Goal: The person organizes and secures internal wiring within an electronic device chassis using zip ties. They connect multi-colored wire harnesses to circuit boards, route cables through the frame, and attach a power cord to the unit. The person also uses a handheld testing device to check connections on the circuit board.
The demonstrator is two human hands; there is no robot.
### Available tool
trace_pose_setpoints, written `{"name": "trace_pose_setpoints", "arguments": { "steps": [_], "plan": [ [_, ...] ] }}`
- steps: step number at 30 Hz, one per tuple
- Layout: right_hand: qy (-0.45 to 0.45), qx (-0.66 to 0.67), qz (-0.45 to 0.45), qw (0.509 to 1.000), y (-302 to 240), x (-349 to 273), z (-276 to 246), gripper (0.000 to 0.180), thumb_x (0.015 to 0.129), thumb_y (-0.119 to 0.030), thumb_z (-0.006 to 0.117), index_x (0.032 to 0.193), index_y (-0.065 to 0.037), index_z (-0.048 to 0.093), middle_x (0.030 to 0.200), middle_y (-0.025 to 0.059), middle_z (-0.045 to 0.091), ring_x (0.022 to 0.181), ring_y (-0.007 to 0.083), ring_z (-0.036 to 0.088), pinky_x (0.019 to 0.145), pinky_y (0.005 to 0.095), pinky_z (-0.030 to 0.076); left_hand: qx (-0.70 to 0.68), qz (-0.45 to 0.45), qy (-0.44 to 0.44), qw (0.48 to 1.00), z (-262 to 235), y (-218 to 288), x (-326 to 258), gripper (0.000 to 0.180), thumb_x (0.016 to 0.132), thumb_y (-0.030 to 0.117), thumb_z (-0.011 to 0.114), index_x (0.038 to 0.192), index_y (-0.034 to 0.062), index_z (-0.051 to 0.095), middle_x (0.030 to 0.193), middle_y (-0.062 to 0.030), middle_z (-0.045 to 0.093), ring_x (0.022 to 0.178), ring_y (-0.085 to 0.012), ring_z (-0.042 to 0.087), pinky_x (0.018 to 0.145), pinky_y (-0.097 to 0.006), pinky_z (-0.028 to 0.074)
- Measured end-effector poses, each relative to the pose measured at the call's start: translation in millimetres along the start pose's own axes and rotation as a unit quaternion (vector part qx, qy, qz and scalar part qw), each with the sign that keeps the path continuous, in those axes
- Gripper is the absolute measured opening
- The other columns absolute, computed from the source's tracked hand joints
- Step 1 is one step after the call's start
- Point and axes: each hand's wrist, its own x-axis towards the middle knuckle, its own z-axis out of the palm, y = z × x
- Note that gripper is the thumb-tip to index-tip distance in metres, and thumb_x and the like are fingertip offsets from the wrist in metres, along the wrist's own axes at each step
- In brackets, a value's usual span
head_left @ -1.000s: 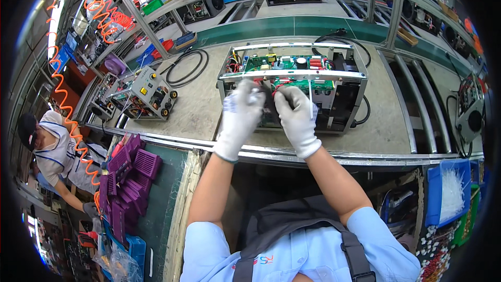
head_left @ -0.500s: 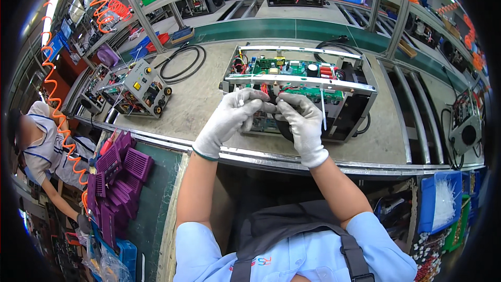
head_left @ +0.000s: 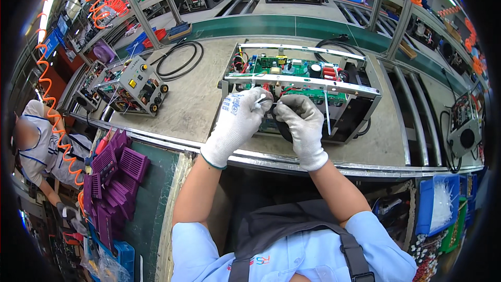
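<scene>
Your left hand (head_left: 239, 119) turned since earlier, pinching a white strip (head_left: 260, 99), right hand (head_left: 304, 125) close, hold unclear, circuit-board chassis (head_left: 302, 82) beyond

Left hand (head_left: 236, 120), right hand (head_left: 305, 131) white-gloved, close together, fingers (head_left: 290, 116) pinched; bare forearms (head_left: 340, 190) extended forward.

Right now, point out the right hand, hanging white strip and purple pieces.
Right hand (head_left: 306, 129), head view: its gloved back.
White strip (head_left: 327, 114), head view: its middle.
Purple pieces (head_left: 134, 163), head view: one slotted face.

The left hand (head_left: 235, 121) partly hides an open machine (head_left: 305, 81).
</scene>
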Motion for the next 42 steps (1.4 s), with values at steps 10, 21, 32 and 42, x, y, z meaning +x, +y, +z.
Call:
{"name": "trace_pose_setpoints", "arguments": {
  "steps": [10,21,32,42],
  "plan": [
    [0.000,-0.181,-0.159,0.971,-9,1,4,0.004,0.089,-0.003,0.067,0.090,0.000,0.070,0.092,0.0049,0.066,0.078,0.0096,0.061,0.074,0.0247,0.052,-0.100,0.005,0.026,0.995,8,-3,-8,0.017,0.091,0.013,0.066,0.103,0.0012,0.065,0.091,-0.0125,0.070,0.084,-0.0209,0.069,0.074,-0.032,0.053],
    [-0.028,-0.144,-0.112,0.983,-1,-7,8,0.006,0.093,-0.001,0.060,0.099,0.000,0.060,0.088,0.0037,0.063,0.080,0.0087,0.059,0.074,0.0253,0.050,-0.172,0.025,0.142,0.975,31,-22,-20,0.026,0.087,0.018,0.071,0.104,0.0013,0.062,0.091,-0.0104,0.069,0.087,-0.0193,0.066,0.077,-0.031,0.051],
    [-0.025,-0.112,-0.004,0.993,-19,-5,17,0.009,0.094,-0.006,0.062,0.102,-0.002,0.061,0.088,-0.0002,0.062,0.073,0.0027,0.055,0.061,0.0179,0.044,-0.313,-0.056,0.158,0.935,51,-30,-31,0.016,0.094,0.016,0.062,0.094,0.0011,0.066,0.075,-0.0010,0.064,0.053,-0.0048,0.053,0.047,-0.021,0.040],
    [-0.010,-0.085,-0.046,0.995,-5,-1,18,0.008,0.095,-0.008,0.061,0.101,-0.003,0.060,0.087,0.0002,0.062,0.070,0.0019,0.051,0.061,0.0183,0.045,-0.601,-0.216,0.153,0.754,52,-18,-14,0.017,0.093,0.017,0.065,0.079,0.0079,0.061,0.063,0.0002,0.060,0.040,-0.0001,0.038,0.037,-0.018,0.024]
  ]
}}
